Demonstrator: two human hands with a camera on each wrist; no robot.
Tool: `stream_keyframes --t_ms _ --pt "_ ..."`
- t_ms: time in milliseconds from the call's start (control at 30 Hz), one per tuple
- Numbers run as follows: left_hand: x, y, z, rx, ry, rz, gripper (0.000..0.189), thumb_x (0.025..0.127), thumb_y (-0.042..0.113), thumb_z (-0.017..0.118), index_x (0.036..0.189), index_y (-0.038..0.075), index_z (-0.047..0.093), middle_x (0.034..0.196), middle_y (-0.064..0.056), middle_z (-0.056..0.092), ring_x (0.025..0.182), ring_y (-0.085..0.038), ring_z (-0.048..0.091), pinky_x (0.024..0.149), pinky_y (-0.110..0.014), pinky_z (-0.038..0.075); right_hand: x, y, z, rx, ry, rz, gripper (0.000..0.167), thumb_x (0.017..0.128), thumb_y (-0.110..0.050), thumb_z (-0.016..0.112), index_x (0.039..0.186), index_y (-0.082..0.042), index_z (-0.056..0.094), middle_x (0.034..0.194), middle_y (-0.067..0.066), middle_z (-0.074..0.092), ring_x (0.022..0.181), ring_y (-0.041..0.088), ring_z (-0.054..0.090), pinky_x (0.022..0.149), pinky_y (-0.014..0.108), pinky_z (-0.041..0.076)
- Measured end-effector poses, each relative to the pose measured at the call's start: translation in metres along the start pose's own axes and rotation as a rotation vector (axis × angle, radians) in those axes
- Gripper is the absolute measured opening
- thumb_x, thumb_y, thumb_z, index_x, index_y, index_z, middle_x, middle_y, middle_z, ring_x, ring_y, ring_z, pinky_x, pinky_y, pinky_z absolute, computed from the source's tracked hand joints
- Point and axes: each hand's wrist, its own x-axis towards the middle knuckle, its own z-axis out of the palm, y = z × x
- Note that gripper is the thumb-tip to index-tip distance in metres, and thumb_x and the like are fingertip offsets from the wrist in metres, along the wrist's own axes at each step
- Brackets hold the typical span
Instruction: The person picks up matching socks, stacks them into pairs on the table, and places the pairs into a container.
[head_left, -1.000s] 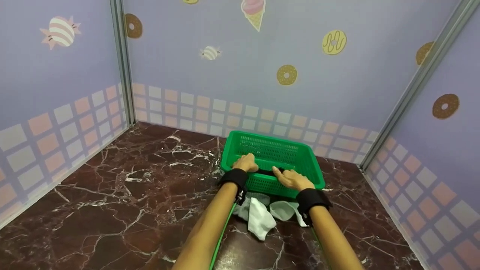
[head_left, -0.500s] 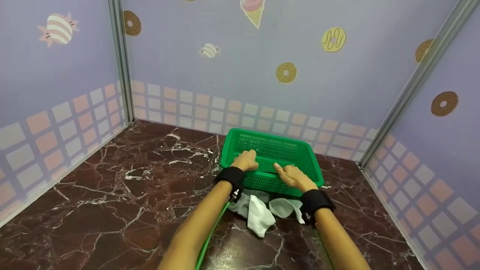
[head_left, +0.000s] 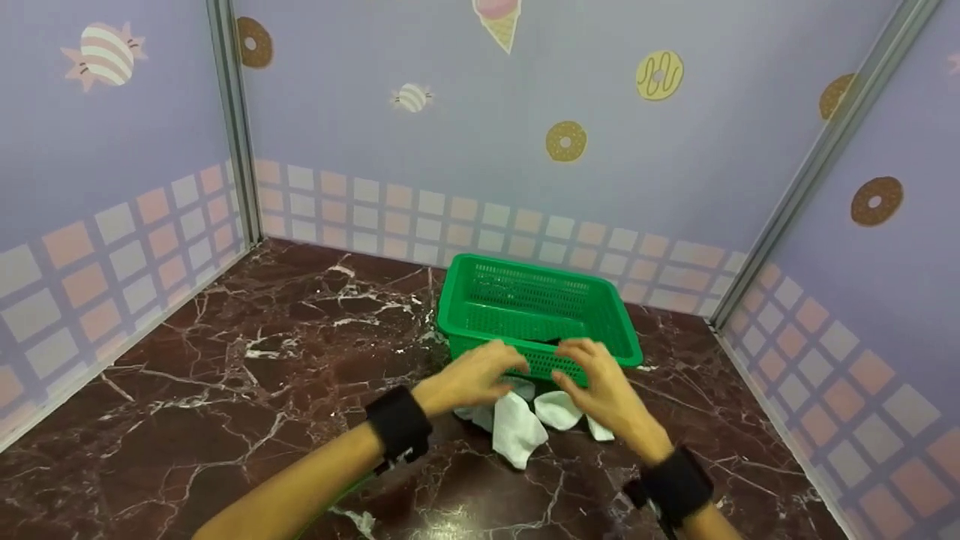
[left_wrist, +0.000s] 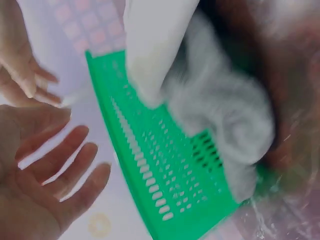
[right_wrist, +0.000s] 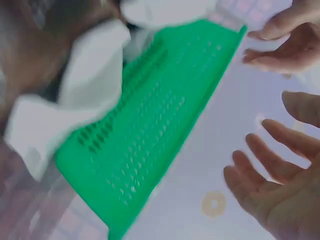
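In the head view a green plastic basket with slotted walls stands near the back wall. A bit of something dark shows inside, by its near wall. My left hand hovers before the basket's near side, fingers loosely bent and holding nothing. Opposite it, my right hand is also bare, its fingers apart in the right wrist view. Below the hands, against the basket's front, lie a white sock, a grey sock and more white sock fabric, partly hidden by the right hand.
The dark red marbled tabletop runs up to a lilac back wall and side walls with printed sweets. Metal corner posts mark the back corners. A black band sits on each wrist.
Both hands have drawn back from inside the basket to the space above the socks. A black item held between them a second ago is out of the hands; something dark shows in the basket.
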Motion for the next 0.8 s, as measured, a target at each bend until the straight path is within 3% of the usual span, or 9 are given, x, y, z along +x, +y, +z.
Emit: stream_keyframes --t_ms 67,200,267,367,500,633,800 --pt "-0.002 0.007 0.01 0.032 -0.074 0.01 0.034 0.081 0.007 0.074 0.114 0.008 0.067 0.111 -0.005 0.067 0.102 -0.021 0.057 0.089 -0.033 0.046 -0.014 -0.003 0.008 0.059 -0.029 -0.01 0.028 0.082 -0.004 0.075 0.107 0.001 0.066 0.107 0.013 0.064 0.097 0.03 0.06 0.082 0.046 0.05" --pt "-0.002 0.014 0.033 0.122 -0.16 -0.036 0.036 0.078 0.012 0.078 0.112 0.015 0.068 0.108 0.002 0.067 0.1 -0.019 0.054 0.086 -0.038 0.043 -0.036 -0.003 0.023 0.184 -0.236 0.087 0.039 0.083 -0.007 0.073 0.117 0.006 0.06 0.109 0.021 0.063 0.095 0.037 0.062 0.078 0.051 0.051" --pt "-0.002 0.016 0.042 0.147 -0.157 -0.058 0.032 0.077 0.01 0.078 0.107 0.017 0.071 0.103 0.005 0.068 0.096 -0.018 0.054 0.084 -0.037 0.042 -0.043 -0.002 0.028 0.22 -0.311 0.121 0.047 0.083 -0.01 0.073 0.124 0.007 0.055 0.114 0.025 0.061 0.098 0.041 0.061 0.081 0.053 0.05" --pt "-0.004 0.017 0.047 0.132 -0.098 -0.035 0.02 0.076 0.007 0.075 0.095 0.016 0.074 0.09 0.005 0.068 0.086 -0.017 0.056 0.078 -0.033 0.044 -0.051 -0.003 0.032 0.261 -0.351 0.144 0.055 0.083 -0.015 0.076 0.127 0.008 0.053 0.118 0.024 0.06 0.099 0.037 0.062 0.082 0.049 0.051" --pt "-0.005 0.02 0.043 -0.025 0.021 0.004 0.008 0.078 0.007 0.072 0.085 0.01 0.069 0.083 0.003 0.065 0.079 -0.013 0.058 0.072 -0.026 0.047 -0.057 -0.004 0.029 0.302 -0.308 0.17 0.04 0.082 -0.019 0.078 0.112 0.001 0.062 0.1 0.011 0.067 0.079 0.021 0.066 0.067 0.034 0.054" --pt "-0.008 0.026 0.037 -0.232 0.097 0.049 0.007 0.084 0.006 0.068 0.085 0.007 0.062 0.081 0.0 0.064 0.072 -0.009 0.054 0.065 -0.019 0.043 -0.059 -0.007 0.02 0.321 -0.213 0.178 0.013 0.082 -0.008 0.075 0.089 -0.008 0.064 0.082 -0.002 0.063 0.065 0.008 0.059 0.055 0.024 0.049" --pt "-0.014 0.033 0.039 -0.359 0.09 0.071 0.016 0.082 0.01 0.074 0.094 0.006 0.065 0.089 -0.003 0.069 0.075 -0.009 0.06 0.065 -0.014 0.042 -0.063 -0.015 -0.002 0.318 -0.084 0.089 0.021 0.077 0.012 0.069 0.083 -0.008 0.066 0.078 0.0 0.065 0.065 0.003 0.055 0.053 0.023 0.05"
